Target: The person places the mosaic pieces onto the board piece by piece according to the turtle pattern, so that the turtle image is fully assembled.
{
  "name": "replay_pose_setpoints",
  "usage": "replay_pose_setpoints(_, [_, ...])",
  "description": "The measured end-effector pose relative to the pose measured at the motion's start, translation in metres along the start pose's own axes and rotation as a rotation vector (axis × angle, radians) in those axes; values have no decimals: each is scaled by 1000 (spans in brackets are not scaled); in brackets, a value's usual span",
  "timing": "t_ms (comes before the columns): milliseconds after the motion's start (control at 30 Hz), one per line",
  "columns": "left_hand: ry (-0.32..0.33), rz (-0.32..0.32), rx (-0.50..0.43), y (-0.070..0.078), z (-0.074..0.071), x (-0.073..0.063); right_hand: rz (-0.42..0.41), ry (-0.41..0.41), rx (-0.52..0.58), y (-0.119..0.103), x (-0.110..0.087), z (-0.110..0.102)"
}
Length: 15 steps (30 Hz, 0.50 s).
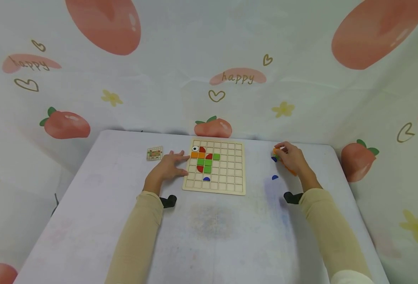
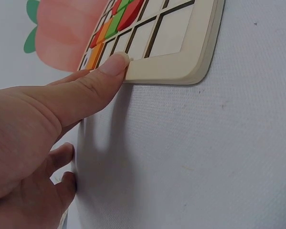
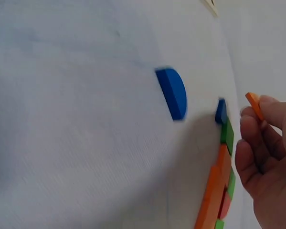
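Note:
A wooden grid board (image 1: 226, 167) lies on the table, with red, green and orange pieces, a white eye tile (image 1: 195, 148) and a blue half-round (image 1: 207, 179) on its left part. At the board's left edge is my left hand (image 1: 168, 166), fingers spread; in the left wrist view its thumb (image 2: 115, 64) touches the rim. To the right of the board, my right hand (image 1: 294, 157) pinches a small orange piece (image 3: 254, 106) between thumb and fingers. Beneath it lies a row of loose orange, green and red pieces (image 3: 213, 191), partly hidden by the hand in the head view.
A loose blue half-round (image 1: 274, 177) lies nearer me than the row, and another blue piece (image 3: 221, 111) sits at the row's end. A small pattern card (image 1: 154, 153) is left of the board. Behind the table (image 1: 209, 244) hangs a fruit-printed cloth (image 1: 166, 59).

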<state>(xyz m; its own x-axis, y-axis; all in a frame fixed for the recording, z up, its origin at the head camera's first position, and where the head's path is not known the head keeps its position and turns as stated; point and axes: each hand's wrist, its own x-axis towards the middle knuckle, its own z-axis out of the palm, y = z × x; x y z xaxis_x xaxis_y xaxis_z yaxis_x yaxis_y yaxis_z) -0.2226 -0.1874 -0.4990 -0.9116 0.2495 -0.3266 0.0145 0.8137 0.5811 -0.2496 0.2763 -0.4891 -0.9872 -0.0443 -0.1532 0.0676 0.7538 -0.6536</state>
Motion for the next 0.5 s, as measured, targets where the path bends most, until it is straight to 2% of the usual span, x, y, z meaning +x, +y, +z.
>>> replay_pose_setpoints(167, [4, 4, 8, -1, 1, 1, -28, -8, 24, -11, 0, 15])
replay_pose_setpoints(300, [-4, -3, 8, -1, 2, 0, -34, -45, 56, -18, 0, 24])
replay_pose_setpoints(500, [5, -1, 10, -1, 2, 0, -42, -86, 147, -32, 2, 37])
